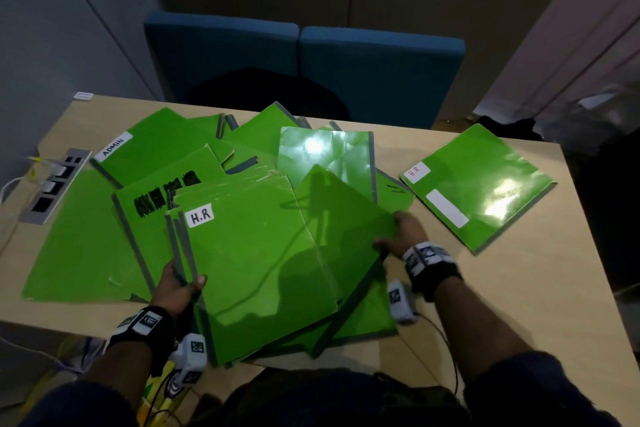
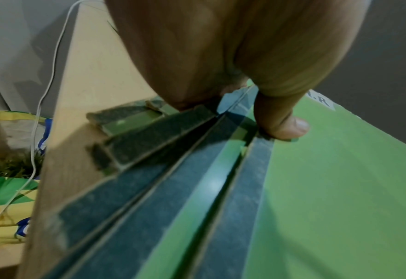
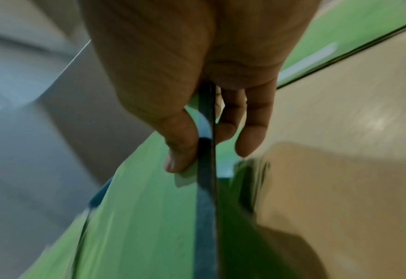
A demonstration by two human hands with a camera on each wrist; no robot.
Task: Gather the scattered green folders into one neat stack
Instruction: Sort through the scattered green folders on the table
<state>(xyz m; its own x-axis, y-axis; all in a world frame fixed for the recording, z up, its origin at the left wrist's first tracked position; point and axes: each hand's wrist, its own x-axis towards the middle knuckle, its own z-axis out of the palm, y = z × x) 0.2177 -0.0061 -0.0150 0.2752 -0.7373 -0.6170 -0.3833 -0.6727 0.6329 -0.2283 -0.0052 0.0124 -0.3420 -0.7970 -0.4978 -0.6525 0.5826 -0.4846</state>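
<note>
Many green folders with grey spines lie fanned over the wooden table point(image 1: 519, 288). My left hand point(image 1: 180, 282) grips the grey spine edges of a bundle of folders topped by one labelled "H.R" point(image 1: 256, 253), thumb on top point(image 2: 283, 122), fingers hidden beneath. My right hand point(image 1: 398, 236) pinches the edge of a tilted green folder point(image 1: 343, 229), thumb on its upper face point(image 3: 180, 151) and fingers below. A folder marked "ADMIN" point(image 1: 152, 149) lies far left. A separate folder marked "H R" in red point(image 1: 481, 184) lies alone at the right.
A grey power socket panel point(image 1: 55, 184) with white plugs sits in the table's left edge. Two blue chairs point(image 1: 304, 62) stand behind the table. A colourful bag point(image 2: 6, 169) sits on the floor at the left, with a white cable point(image 2: 48, 75) hanging beside it.
</note>
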